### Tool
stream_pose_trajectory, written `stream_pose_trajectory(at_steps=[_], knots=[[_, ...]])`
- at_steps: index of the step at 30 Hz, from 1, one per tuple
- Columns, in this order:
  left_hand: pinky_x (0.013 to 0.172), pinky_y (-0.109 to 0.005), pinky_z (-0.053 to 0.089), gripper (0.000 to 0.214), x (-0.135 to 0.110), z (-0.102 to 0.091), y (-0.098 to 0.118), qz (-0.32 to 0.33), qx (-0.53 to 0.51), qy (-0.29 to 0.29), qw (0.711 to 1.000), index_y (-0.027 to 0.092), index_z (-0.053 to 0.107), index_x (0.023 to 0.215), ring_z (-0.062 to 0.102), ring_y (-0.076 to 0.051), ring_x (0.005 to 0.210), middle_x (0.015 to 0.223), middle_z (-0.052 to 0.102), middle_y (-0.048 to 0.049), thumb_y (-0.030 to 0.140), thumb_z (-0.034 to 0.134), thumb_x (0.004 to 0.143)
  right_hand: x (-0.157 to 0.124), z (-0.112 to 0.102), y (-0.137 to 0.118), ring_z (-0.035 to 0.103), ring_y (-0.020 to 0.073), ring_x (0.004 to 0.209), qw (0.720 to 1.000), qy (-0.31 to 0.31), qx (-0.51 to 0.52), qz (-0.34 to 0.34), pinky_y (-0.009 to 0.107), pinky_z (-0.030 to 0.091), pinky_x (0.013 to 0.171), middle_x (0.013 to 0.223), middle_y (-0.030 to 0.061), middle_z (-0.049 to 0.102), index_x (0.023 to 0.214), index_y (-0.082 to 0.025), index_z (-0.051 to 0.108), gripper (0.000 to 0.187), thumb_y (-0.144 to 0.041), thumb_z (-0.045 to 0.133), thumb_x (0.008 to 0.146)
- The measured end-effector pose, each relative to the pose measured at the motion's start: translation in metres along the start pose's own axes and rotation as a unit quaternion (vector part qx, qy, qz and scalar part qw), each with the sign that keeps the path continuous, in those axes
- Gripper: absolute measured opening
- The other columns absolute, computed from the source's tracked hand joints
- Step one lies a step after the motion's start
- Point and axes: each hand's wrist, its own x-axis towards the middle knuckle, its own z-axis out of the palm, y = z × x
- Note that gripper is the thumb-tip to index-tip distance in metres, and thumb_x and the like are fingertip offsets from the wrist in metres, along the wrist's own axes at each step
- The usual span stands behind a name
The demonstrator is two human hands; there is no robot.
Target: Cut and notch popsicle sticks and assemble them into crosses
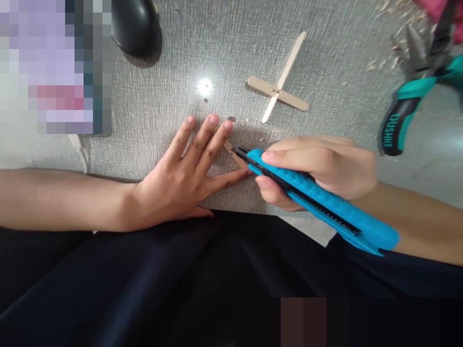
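My right hand [318, 164] is closed round a blue utility knife [325, 197], thumb and fingers near its front end. The knife's tip rests at a wooden craft stick [241, 160] on the table. My left hand [191, 164] lies flat with its fingers spread, pressing over the stick; part of the stick is hidden beneath the fingers. Just beyond the left fingertips is a small dark piece [231, 119]. Farther back, two more craft sticks form a cross: a tan one [294, 101] and a paler one [292, 59], meeting at a notch.
Pliers [408, 101] with teal and black handles lie at the right, among wood shavings [372, 64]. A black computer mouse [137, 29] sits at the back left. Beside it is a blurred-out device [104, 96] with a white cable [84, 156]. Dark cloth [162, 279] covers the near side.
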Motion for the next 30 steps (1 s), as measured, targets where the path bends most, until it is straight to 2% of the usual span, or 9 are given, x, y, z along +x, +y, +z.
stream_pose_trajectory(at_steps=[3,5,9,14,22,26,30], knots=[[0.144,-0.089,0.035,0.112,0.0,0.003,-0.005,0.018,0.004,0.004,1.0,0.033,0.03,0.193,0.03,-0.061,0.185,0.203,0.025,-0.0185,0.073,0.083,0.102,0.0,0.002,0.004,0.09,0.0222,0.085,0.999,0.012,-0.016,-0.036,0.034,0.072,0.073,0.104,-0.0015,0.091,0.13,-0.033,0.066,0.028,-0.025,0.078,0.106],[0.145,-0.087,0.034,0.115,0.0,0.003,-0.008,0.029,0.016,-0.021,0.999,0.03,0.02,0.196,0.027,-0.062,0.185,0.205,0.018,-0.0201,0.076,0.075,0.106,-0.001,0.004,0.008,0.088,0.0205,0.083,0.997,0.03,-0.025,-0.069,0.032,0.071,0.073,0.102,-0.0024,0.09,0.13,-0.032,0.066,0.026,-0.026,0.077,0.107],[0.147,-0.085,0.032,0.122,0.002,0.001,-0.01,0.031,0.042,-0.058,0.997,0.031,0.008,0.197,0.021,-0.061,0.186,0.206,0.007,-0.0209,0.074,0.076,0.105,-0.004,0.007,0.011,0.087,0.0201,0.082,0.994,0.035,-0.038,-0.099,0.031,0.071,0.074,0.1,-0.0008,0.088,0.129,-0.029,0.067,0.022,-0.027,0.076,0.109],[0.146,-0.086,0.033,0.113,0.001,0.001,-0.008,0.027,0.038,-0.046,0.998,0.03,0.014,0.196,0.021,-0.061,0.185,0.206,0.009,-0.0193,0.069,0.073,0.108,-0.005,0.006,0.005,0.086,0.0218,0.084,0.991,0.025,-0.066,-0.116,0.033,0.071,0.077,0.1,0.006,0.088,0.13,-0.022,0.066,0.022,-0.024,0.075,0.109],[0.146,-0.084,0.036,0.11,0.001,0.003,-0.006,0.021,0.047,-0.033,0.998,0.029,0.019,0.196,0.022,-0.059,0.185,0.206,0.013,-0.0187,0.071,0.072,0.109,-0.002,0.005,0.004,0.086,0.0223,0.082,0.989,0.025,-0.063,-0.128,0.034,0.071,0.074,0.096,0.0083,0.087,0.127,-0.018,0.068,0.017,-0.021,0.071,0.111],[0.146,-0.082,0.037,0.113,0.001,0.003,-0.005,0.028,0.052,-0.034,0.998,0.029,0.017,0.197,0.023,-0.059,0.185,0.205,0.013,-0.0203,0.07,0.074,0.108,-0.001,0.005,0.003,0.086,0.0223,0.08,0.99,0.033,-0.068,-0.12,0.034,0.072,0.074,0.094,0.0067,0.087,0.125,-0.02,0.068,0.013,-0.022,0.07,0.113],[0.144,-0.084,0.039,0.106,0.002,0.002,-0.004,0.017,0.054,-0.043,0.997,0.028,0.022,0.196,0.022,-0.06,0.184,0.206,0.014,-0.0183,0.071,0.068,0.111,-0.001,0.005,0.003,0.085,0.0215,0.08,0.991,0.032,-0.062,-0.117,0.034,0.072,0.075,0.093,0.0063,0.086,0.125,-0.02,0.068,0.013,-0.021,0.07,0.112]])
